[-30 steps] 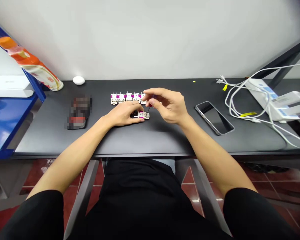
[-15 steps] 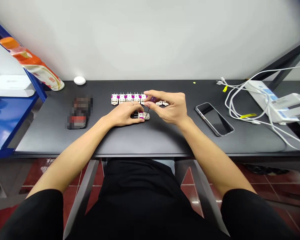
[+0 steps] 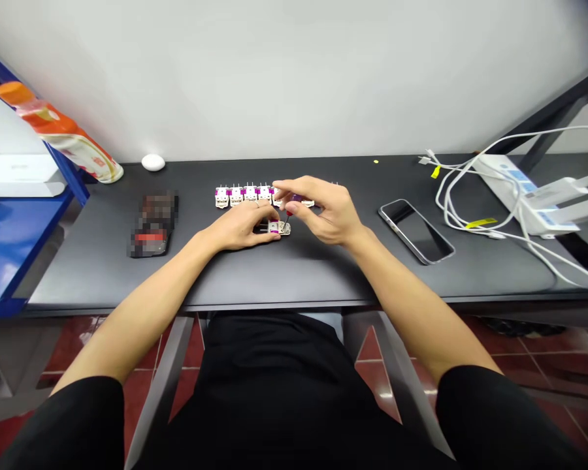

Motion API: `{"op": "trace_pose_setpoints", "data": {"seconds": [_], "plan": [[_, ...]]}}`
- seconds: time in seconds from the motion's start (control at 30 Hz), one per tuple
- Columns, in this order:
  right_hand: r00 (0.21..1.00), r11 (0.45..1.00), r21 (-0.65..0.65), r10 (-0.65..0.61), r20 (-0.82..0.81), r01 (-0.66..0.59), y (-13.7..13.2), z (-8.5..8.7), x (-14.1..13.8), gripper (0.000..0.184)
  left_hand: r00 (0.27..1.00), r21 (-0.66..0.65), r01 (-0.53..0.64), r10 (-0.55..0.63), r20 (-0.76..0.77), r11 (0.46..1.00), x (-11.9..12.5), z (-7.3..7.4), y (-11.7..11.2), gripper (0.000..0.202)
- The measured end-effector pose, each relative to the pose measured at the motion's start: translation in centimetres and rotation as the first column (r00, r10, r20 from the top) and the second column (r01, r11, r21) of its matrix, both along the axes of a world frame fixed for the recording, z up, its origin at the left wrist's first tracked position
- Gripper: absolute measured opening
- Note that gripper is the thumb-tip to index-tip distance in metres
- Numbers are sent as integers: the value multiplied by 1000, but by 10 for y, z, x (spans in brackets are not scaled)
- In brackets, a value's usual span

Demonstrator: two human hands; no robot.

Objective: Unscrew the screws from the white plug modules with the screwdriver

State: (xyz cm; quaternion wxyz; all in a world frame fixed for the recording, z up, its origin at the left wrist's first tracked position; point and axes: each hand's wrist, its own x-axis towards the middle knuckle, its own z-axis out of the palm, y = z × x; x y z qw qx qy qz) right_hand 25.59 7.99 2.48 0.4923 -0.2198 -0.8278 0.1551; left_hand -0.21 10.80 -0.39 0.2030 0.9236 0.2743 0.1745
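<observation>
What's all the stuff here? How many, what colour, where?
Table: 1, black, in front
Small part: 1, white and purple, table's centre
Tool: 1, red, purple and dark, at small part
Similar parts: five or more, white and purple, behind small part
Phone: 1, dark screen, table's right
Blurred thing: 1, black and red, left
Oval thing: 1, white, back left
Bottle: 1, orange and white, far left
Power strip: 1, white and blue, right
Cables: count unclear, white, right
Tags: 2, yellow, on cables
Speck: 1, yellow, table's back
Stand: 1, blue, far left
Wall: 1, white, behind table
Floor tiles: several, red, below
Left hand: 1, gripping small part
Right hand: 1, holding tool
Sleeves: 2, black, lower corners
</observation>
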Motion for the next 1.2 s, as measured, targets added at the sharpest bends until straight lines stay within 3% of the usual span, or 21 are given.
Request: {"op": "trace_pose_setpoints", "data": {"seconds": [0.17,0.43,0.6,0.77,0.87,1.07,1.2], "plan": [[992,982,139,-124,-18,125,5,-6,-1,38,1000,-9,-8,8,-2,1000,-1,0,0,41],[996,999,13,-52,72,51,-1,2,4,40,1000,-7,-23,23,-16,1000,0,2,-1,41],[994,989,100,-112,10,110,7,-4,3,35,1000,7,-16,16,2,1000,0,0,0,40],[996,984,169,-52,-77,65,7,-1,3,38,1000,-5,-10,10,-2,1000,-1,-1,0,41],[996,991,128,-18,-86,29,4,4,5,30,1000,-6,-3,3,-9,1000,-1,0,0,40],[995,991,-132,12,-97,-25,-3,7,6,21,1000,-1,-3,3,-5,1000,-2,-1,0,38],[994,989,-141,27,-105,-42,-2,7,6,20,1000,-1,-8,8,-9,1000,-2,0,0,38]]}}
